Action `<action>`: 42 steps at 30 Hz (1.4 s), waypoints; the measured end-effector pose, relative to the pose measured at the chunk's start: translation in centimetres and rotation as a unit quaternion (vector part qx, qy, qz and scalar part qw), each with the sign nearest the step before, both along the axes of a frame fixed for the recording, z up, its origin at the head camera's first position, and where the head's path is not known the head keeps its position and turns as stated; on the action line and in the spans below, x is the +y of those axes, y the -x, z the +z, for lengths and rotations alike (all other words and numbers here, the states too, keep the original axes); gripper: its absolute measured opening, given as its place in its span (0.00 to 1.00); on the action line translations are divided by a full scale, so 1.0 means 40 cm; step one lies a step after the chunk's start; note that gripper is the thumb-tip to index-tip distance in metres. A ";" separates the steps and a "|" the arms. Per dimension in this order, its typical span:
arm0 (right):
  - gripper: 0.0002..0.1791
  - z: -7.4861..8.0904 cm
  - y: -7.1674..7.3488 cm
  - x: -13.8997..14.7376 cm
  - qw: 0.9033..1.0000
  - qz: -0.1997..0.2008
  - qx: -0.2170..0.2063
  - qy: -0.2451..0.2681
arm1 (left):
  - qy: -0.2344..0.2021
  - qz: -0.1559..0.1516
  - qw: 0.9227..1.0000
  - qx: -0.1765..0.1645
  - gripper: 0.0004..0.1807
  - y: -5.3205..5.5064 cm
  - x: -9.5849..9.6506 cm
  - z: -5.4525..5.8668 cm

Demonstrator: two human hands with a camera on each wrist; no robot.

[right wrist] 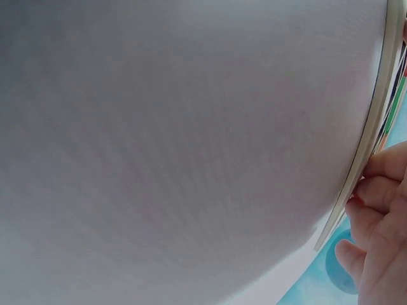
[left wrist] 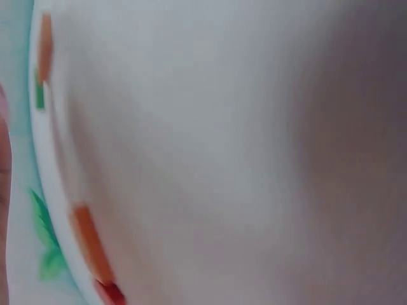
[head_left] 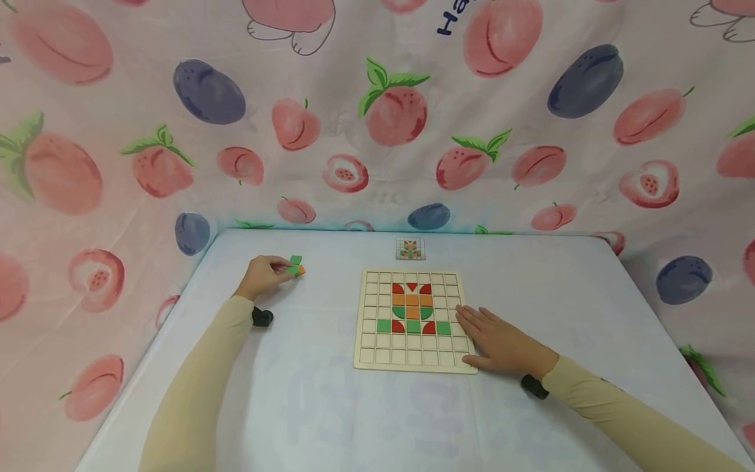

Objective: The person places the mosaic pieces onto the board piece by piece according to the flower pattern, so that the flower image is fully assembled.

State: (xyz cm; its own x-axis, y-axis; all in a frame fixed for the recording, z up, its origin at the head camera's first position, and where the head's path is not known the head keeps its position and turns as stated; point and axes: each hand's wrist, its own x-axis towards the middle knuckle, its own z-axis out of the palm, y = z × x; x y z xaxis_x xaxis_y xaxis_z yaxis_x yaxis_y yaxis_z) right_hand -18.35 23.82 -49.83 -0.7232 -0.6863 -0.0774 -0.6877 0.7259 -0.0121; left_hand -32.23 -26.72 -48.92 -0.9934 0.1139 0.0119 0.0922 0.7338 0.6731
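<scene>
My left hand [head_left: 263, 276] is at the left of the table, its thumb and fingers pinching a small green tile [head_left: 291, 270]. An orange tile [head_left: 302, 269] lies right beside those fingertips, and another green tile [head_left: 296, 259] just behind. In the left wrist view, orange tile edges [left wrist: 91, 244] and a red one [left wrist: 112, 293] show near the table's far side. My right hand [head_left: 501, 344] lies flat with straight fingers on the right edge of a square wooden grid board [head_left: 366, 357]. Red, orange and green tiles [head_left: 413, 299] form a symmetrical figure in the board's cells.
Behind the board lies a small card [head_left: 409, 249] printed with a similar coloured figure on a grid. A white cloth covers the table [head_left: 307, 406]. Fruit-patterned fabric [head_left: 342, 118] hangs along the back and sides. Black wrist cameras [head_left: 262, 318] sit under both wrists.
</scene>
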 end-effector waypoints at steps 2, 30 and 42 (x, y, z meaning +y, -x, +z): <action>0.45 0.000 0.000 0.001 1.000 0.001 0.000 -0.002 | -0.013 -0.011 1.000 0.005 0.16 -0.011 0.021 0.012; 0.45 0.019 -0.003 -0.005 1.000 -0.004 -0.009 -0.008 | -0.084 -0.180 0.980 -0.001 0.12 -0.238 0.441 0.048; 0.46 0.015 -0.002 -0.005 1.000 -0.006 -0.013 -0.001 | -0.044 -0.245 0.968 -0.019 0.13 -0.266 0.522 0.000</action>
